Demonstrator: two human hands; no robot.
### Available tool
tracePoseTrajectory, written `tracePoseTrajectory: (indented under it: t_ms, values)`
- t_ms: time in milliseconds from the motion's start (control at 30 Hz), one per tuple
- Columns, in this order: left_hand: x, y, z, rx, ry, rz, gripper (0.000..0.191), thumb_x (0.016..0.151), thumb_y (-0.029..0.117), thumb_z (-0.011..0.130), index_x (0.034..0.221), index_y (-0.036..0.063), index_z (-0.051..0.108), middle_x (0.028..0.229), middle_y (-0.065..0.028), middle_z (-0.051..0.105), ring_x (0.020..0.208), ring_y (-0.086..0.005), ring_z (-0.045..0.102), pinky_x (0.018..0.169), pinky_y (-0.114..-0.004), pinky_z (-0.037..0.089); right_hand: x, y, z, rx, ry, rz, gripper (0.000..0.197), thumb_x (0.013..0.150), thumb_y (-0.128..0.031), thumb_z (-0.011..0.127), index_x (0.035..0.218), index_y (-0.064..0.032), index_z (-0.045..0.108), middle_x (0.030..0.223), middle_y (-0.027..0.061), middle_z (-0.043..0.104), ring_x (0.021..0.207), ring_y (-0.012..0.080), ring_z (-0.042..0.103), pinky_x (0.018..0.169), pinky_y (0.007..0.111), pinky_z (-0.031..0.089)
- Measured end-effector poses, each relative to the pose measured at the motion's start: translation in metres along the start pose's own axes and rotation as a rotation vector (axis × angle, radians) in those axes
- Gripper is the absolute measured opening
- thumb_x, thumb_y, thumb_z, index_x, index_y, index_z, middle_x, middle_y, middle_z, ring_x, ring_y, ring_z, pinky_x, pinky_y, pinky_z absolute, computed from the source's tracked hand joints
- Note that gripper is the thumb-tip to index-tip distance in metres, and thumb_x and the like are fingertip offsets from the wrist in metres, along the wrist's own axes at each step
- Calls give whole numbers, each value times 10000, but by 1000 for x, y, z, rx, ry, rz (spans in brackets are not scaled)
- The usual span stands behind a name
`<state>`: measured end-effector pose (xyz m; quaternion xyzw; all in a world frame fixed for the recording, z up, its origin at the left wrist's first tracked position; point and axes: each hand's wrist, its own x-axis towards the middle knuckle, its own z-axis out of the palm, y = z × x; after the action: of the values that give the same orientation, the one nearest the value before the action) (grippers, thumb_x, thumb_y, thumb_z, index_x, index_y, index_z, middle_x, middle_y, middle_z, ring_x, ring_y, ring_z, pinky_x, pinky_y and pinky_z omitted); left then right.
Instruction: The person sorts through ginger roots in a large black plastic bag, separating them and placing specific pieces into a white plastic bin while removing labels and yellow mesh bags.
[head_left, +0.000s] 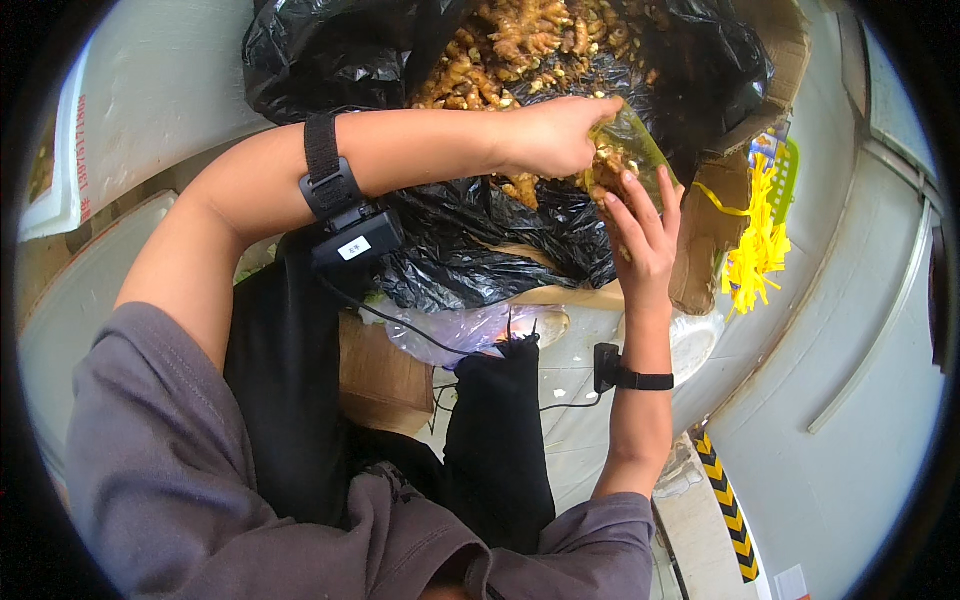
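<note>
My left hand (559, 135) grips the upper edge of a thin yellow-green mesh or plastic bag (643, 150). Pieces of ginger root (611, 161) show inside or at the mouth of this bag; which of the two is unclear. Against the bag's lower right side lies my right hand (645, 232), its fingers spread and bent around the bag and ginger. Beyond both hands, a heap of ginger (525, 30) rests on black plastic lining (525, 225) in a cardboard box.
The cardboard box wall (694, 240) stands right of my hands. A bunch of yellow strips (754, 240) hangs beside a green plastic basket (786, 180). Below the box lie a clear plastic bag (450, 330) and a wooden stool or box (382, 375). Cables run from my wrist-mounted devices.
</note>
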<state>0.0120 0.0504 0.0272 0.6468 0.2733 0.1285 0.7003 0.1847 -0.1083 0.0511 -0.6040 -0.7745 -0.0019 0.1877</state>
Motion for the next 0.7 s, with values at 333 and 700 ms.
tracePoseTrajectory:
  t_ms: [333,700]
  values:
    - [-14,5,4,319,-60,163,724,838,-69,462,1542,61,349,1032,-266,664,803,-270,671,741,-359,523,32,3,-5,121,-146,219,573,802,-15,743,1339,-132,580,1398,109,565,1337,437,463,1123,521,360]
    - [-11,8,-2,359,-115,105,733,834,-69,471,1541,102,376,912,-217,666,740,-227,640,721,-339,519,48,19,-34,75,-460,529,654,734,64,728,1335,-92,523,1192,225,609,1033,442,624,860,475,531]
